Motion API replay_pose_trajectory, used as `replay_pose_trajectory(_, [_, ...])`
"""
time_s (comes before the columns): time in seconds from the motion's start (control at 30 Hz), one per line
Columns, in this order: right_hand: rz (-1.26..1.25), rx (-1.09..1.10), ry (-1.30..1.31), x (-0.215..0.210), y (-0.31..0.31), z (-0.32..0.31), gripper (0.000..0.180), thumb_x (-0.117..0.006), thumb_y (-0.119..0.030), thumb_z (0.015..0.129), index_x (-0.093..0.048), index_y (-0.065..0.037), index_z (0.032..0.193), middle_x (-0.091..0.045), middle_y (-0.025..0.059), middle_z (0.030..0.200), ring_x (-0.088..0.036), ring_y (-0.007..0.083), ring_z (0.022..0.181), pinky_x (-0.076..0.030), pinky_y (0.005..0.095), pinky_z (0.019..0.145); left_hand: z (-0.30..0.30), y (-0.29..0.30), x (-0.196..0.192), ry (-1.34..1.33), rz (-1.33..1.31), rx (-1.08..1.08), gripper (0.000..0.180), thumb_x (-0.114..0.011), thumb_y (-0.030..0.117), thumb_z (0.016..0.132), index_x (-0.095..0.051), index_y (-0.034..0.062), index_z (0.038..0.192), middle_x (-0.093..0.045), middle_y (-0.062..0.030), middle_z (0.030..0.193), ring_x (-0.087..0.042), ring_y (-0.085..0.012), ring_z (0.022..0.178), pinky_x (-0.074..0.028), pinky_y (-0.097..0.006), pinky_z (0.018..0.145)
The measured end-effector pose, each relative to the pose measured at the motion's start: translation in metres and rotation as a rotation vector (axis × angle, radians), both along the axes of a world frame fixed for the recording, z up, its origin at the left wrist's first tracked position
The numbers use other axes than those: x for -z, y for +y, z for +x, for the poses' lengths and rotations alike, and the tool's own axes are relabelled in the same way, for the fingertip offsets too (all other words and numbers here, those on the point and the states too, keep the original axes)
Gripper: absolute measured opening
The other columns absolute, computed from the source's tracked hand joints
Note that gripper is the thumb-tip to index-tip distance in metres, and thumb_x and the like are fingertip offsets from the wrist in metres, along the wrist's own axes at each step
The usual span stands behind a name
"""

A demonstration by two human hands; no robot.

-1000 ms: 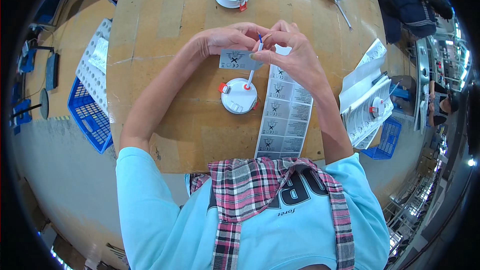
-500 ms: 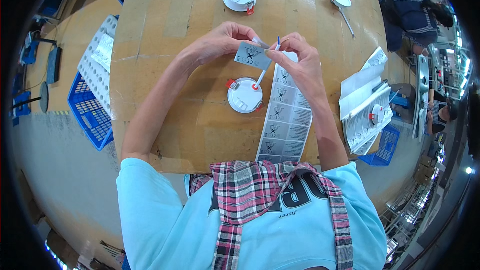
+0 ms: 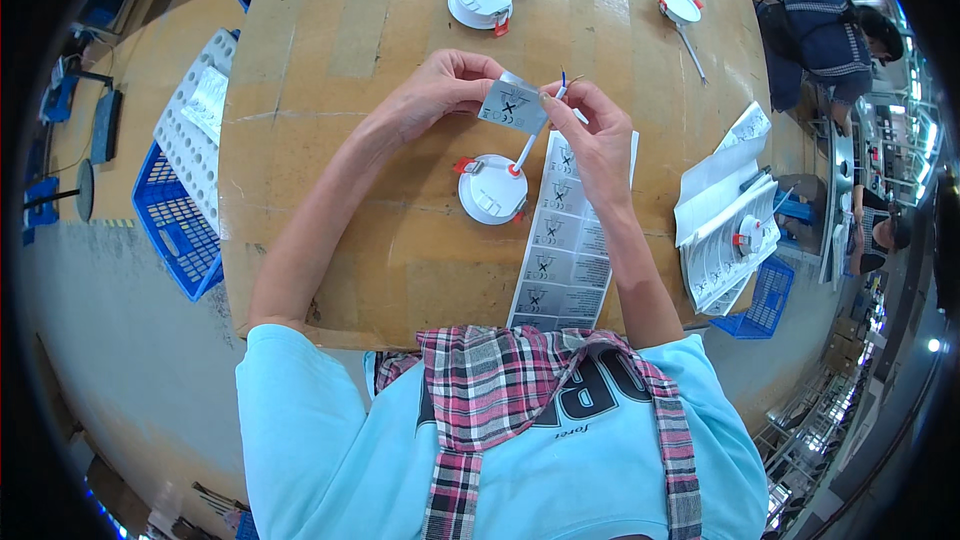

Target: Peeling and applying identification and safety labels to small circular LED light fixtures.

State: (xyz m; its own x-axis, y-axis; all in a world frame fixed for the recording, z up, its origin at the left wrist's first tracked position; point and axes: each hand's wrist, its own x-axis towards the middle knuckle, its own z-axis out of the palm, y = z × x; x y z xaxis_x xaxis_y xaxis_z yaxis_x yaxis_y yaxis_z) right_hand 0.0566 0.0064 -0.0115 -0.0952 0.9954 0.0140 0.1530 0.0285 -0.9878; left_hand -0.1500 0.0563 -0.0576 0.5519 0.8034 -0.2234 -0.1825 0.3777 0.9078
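My left hand [image 3: 447, 86] pinches the left end of a silver printed label [image 3: 511, 106]. The label's right end meets the white cable [image 3: 526, 148] of a round white downlight [image 3: 491, 190]. With thumb and fingers closed, my right hand [image 3: 597, 130] grips that cable near its tip, where blue and brown wire ends stick out. The downlight rests on the table below my hands, its red-tipped spring clips at the sides. Under my right wrist lies a sheet of labels [image 3: 550, 232], running toward the table's near edge.
Two more downlights [image 3: 480, 4] stand at the far middle, and another [image 3: 681, 7] lies far right. At the right edge a stack of label sheets [image 3: 712, 220] carries a downlight [image 3: 750, 234]. Blue baskets [image 3: 178, 230] flank the wooden table [image 3: 330, 140]. A person [image 3: 830, 35] sits beyond, at right.
The label has shifted slightly right and turned a little, its right end now at the cable. My right hand has moved slightly down and left. The downlight stays almost in place.
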Motion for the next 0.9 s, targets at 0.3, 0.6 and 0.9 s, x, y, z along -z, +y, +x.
replay_pose_trajectory(0.3, [-0.001, 0.058, 0.038, 0.0045, 0.0010, -0.0061, 0.011, -0.063, -0.005, 0.089, -0.060, 0.000, 0.098, -0.061, 0.0033, 0.087, -0.058, 0.0080, 0.082, -0.051, 0.0240, 0.069, 0.0022, -0.0003, 0.0005, 0.000, -0.005, -0.046, 0.011, -0.066, 0.016, 0.089, -0.066, 0.0053, 0.092, -0.067, -0.0001, 0.087, -0.063, -0.0062, 0.081, -0.051, -0.023, 0.077])
replay_pose_trajectory(0.6, [-0.040, 0.035, -0.007, 0.0029, -0.0005, -0.0106, 0.018, -0.067, -0.007, 0.086, -0.052, -0.001, 0.094, -0.056, 0.0043, 0.089, -0.059, 0.0087, 0.077, -0.052, 0.0235, 0.066, 0.0014, -0.0013, -0.0016, -0.011, 0.000, -0.047, 0.011, -0.065, 0.015, 0.089, -0.065, 0.0040, 0.091, -0.067, -0.0015, 0.087, -0.064, -0.0075, 0.078, -0.054, -0.024, 0.074])
replay_pose_trajectory(0.9, [-0.051, -0.036, -0.022, 0.0016, 0.0033, -0.0081, 0.021, -0.068, -0.006, 0.085, -0.050, -0.002, 0.095, -0.055, 0.0049, 0.094, -0.061, 0.0084, 0.075, -0.047, 0.0218, 0.058, -0.0036, 0.0031, 0.0004, 0.004, 0.001, -0.023, 0.015, -0.066, 0.016, 0.090, -0.067, 0.0021, 0.095, -0.068, -0.0027, 0.088, -0.065, -0.0081, 0.080, -0.055, -0.023, 0.074])
